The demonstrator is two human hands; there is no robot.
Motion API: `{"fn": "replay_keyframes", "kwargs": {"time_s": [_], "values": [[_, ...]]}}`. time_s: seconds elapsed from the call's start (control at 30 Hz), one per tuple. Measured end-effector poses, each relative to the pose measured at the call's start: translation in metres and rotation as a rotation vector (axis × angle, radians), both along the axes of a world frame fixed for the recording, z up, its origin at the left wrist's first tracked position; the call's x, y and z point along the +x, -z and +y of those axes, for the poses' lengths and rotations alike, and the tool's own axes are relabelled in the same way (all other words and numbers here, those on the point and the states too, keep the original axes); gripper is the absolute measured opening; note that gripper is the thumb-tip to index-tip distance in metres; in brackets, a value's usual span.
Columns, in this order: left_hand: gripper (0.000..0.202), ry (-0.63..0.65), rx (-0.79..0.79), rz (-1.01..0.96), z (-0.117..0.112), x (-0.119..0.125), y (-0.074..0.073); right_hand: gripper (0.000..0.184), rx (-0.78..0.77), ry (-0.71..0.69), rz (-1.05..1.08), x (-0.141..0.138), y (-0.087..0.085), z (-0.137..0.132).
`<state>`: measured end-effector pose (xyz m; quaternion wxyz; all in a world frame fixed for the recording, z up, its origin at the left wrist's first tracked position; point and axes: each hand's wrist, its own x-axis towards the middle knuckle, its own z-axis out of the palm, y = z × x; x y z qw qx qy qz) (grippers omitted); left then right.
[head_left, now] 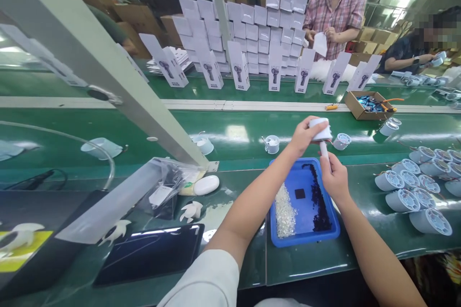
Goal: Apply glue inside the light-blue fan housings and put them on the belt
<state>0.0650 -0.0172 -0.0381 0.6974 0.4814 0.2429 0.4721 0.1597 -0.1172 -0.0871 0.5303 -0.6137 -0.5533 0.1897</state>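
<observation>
Above the back of a blue tray [273,236], my left hand [304,135] is closed around a white cup-shaped housing [320,129]. My right hand [334,177], just below and to the right, pinches a slim white stick-like piece [324,149] whose upper end meets the underside of the housing. Whether the two are joined I cannot tell. In the tray lie a pile of small clear pieces [284,213], a strip of small black pieces [319,201] and a black square [299,194]. Two more white housings [272,144] [342,141] stand just behind the tray.
Several white housings with wires [401,200] crowd the right side. A cardboard box [363,111] of small parts stands behind. White product boxes [275,69] line the far belt, with a person [334,19] beyond. A slanted metal post [144,81] and a dark tablet [154,252] are at left.
</observation>
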Motion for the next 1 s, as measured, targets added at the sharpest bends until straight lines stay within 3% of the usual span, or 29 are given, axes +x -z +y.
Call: {"fn": "replay_keyframes", "kwargs": {"time_s": [0.1, 0.2, 0.27, 0.37, 0.5, 0.6, 0.67, 0.8, 1.0], "values": [[0.038, -0.211, 0.051, 0.193, 0.019, -0.02, 0.007, 0.039, -0.025, 0.088, -0.092, 0.001, -0.004, 0.0], [0.055, -0.318, 0.226, 0.685, 0.03, -0.032, 0.017, 0.04, -0.042, 0.137, -0.065, 0.003, -0.005, 0.003], [0.057, -0.228, 0.377, 0.946, 0.033, -0.034, 0.023, 0.04, -0.053, 0.142, -0.035, 0.004, -0.005, 0.004], [0.048, -0.08, 0.537, 1.136, 0.034, -0.033, 0.027, 0.041, -0.071, 0.127, 0.003, 0.004, -0.006, 0.004], [0.063, 0.035, 0.601, 1.374, 0.035, -0.041, 0.024, 0.038, -0.067, 0.07, 0.03, 0.002, -0.005, 0.003], [0.086, 0.087, 0.547, 1.469, 0.039, -0.055, 0.019, 0.036, -0.077, 0.004, 0.091, -0.001, -0.001, 0.002], [0.089, 0.071, 0.466, 1.485, 0.044, -0.066, 0.019, 0.033, -0.096, -0.054, 0.14, -0.004, 0.001, 0.001], [0.056, 0.073, 0.37, 1.42, 0.055, -0.082, 0.022, 0.022, -0.081, -0.139, 0.176, -0.013, 0.003, -0.003], [0.022, -0.158, 0.373, 1.323, 0.063, -0.096, 0.022, 0.03, -0.147, -0.297, 0.282, -0.021, 0.005, -0.003]]}}
